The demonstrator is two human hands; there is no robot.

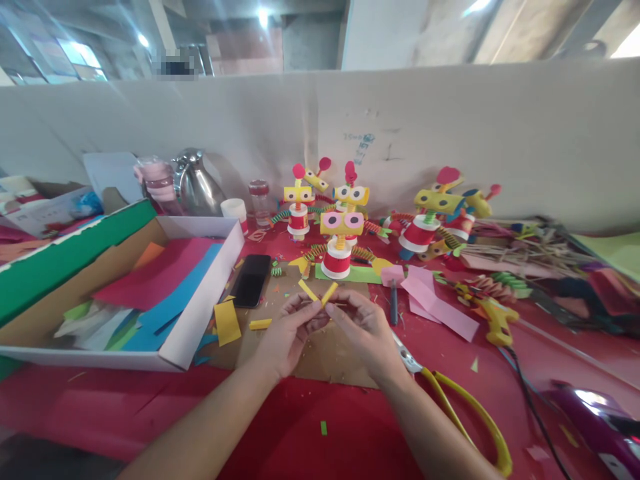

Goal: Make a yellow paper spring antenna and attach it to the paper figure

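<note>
Both hands meet above a brown cardboard sheet (325, 357). Between my left hand (293, 333) and my right hand (365, 330) are narrow yellow paper strips (329, 294), pinched so their upper ends spread apart in a V. Whether the two ends belong to one folded piece I cannot tell. Another small yellow paper roll (261, 325) lies left of my left hand, beside a flat yellow paper piece (227, 323). Just beyond my fingers stands a paper-cup figure (337, 257) with pink-ringed eyes and coiled paper arms. Partly under my right forearm are yellow-handled scissors (463, 393).
An open box (175, 333) with coloured paper stands at left, near a black phone (252, 280). More cup figures (420, 230) line the back. Pink paper (443, 307), a pen (394, 303), a yellow glue gun (497, 321) and its cord lie right. A steel jug (197, 187) stands behind.
</note>
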